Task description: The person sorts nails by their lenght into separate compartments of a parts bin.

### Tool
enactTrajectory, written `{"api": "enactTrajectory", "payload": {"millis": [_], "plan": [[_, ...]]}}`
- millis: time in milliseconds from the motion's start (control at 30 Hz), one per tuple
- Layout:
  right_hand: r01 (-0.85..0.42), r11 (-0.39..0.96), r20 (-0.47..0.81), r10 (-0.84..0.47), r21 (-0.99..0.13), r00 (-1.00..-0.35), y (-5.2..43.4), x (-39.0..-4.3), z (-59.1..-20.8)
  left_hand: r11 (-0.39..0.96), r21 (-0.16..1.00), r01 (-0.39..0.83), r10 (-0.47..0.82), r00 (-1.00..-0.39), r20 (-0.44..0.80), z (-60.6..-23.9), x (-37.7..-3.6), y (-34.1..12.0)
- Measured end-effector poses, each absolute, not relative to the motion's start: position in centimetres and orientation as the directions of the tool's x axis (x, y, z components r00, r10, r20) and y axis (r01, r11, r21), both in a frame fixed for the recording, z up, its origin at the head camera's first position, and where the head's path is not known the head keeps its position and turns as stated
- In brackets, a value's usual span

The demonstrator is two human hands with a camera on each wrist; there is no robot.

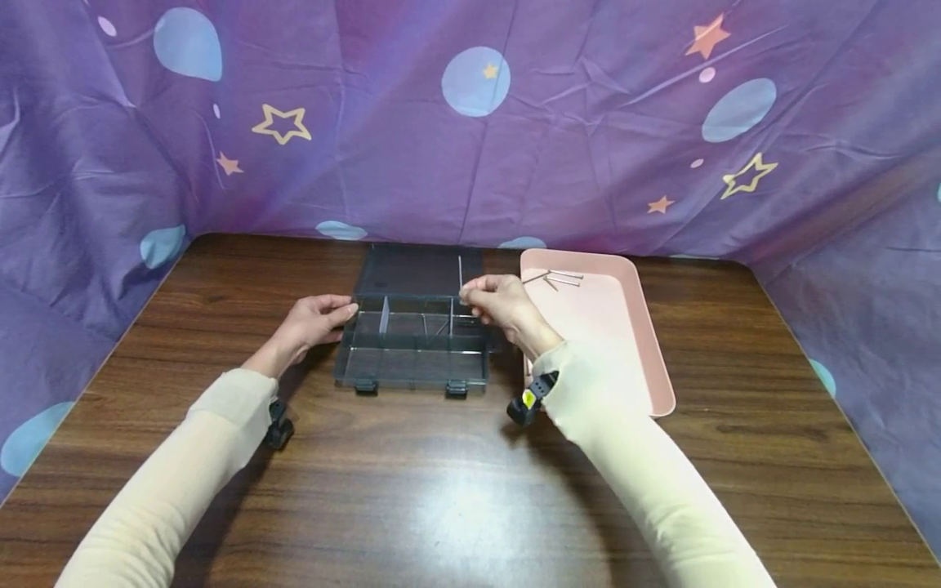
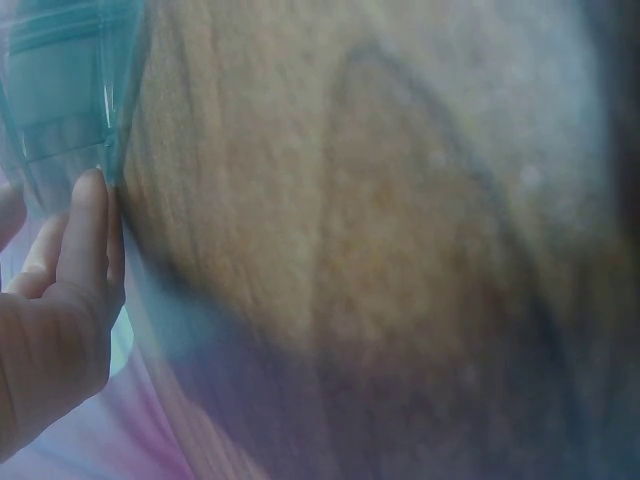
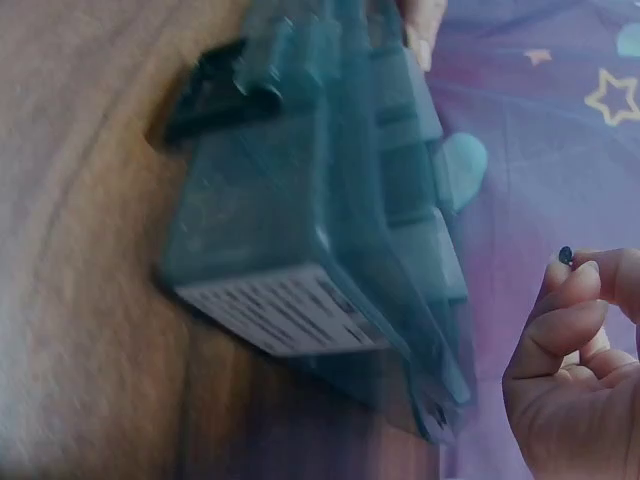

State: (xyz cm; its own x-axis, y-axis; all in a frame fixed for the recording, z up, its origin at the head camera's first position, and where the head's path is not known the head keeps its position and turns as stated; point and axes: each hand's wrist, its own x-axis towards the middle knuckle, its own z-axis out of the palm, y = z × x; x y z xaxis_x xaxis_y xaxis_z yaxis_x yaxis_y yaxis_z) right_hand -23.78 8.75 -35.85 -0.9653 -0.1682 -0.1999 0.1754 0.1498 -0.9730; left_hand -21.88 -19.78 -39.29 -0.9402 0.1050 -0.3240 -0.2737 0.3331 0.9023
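Note:
On the table, a dark translucent organizer box (image 1: pixel 412 381) has its lid (image 1: pixel 415 269) opened toward the back. My left hand (image 1: pixel 312 325) holds the box's left rim near the back corner; in the left wrist view its fingers (image 2: pixel 85 235) lie along the box's side wall. Over the back right compartment, my right hand (image 1: pixel 507 306) pinches a thin nail (image 1: pixel 461 271) that points upward. Only a small dark end of that nail (image 3: pixel 566 256) shows at the fingertips in the right wrist view. Two nails (image 1: pixel 425 325) lie in the middle back compartment.
A pink tray (image 1: pixel 647 343) stands to the right of the box, partly covered by my right forearm. Several nails (image 1: pixel 564 279) lie at its far end. Dividers (image 1: pixel 385 315) split the box's back row. Behind the table hangs a purple cloth (image 1: pixel 397 163).

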Motion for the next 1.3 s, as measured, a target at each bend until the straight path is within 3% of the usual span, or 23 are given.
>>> {"api": "enactTrajectory", "payload": {"millis": [800,1033,1300], "plan": [[0.152,0.333,-0.231,-0.214,-0.931,-0.949,6.5,-23.1,-37.1,0.345,0.899,-0.27,0.106,-0.94,-0.324,-39.4,-21.9,-19.9],[0.173,0.305,-0.243,-0.21,-0.936,-0.947,6.6,-23.1,-37.1,0.352,0.895,-0.274,0.107,-0.938,-0.329,-39.4,-21.8,-19.9],[0.214,0.152,-0.241,-0.193,-0.965,-0.951,8.3,-23.4,-36.3,0.34,0.902,-0.267,0.115,-0.94,-0.322,-39.4,-21.8,-20.0]]}}
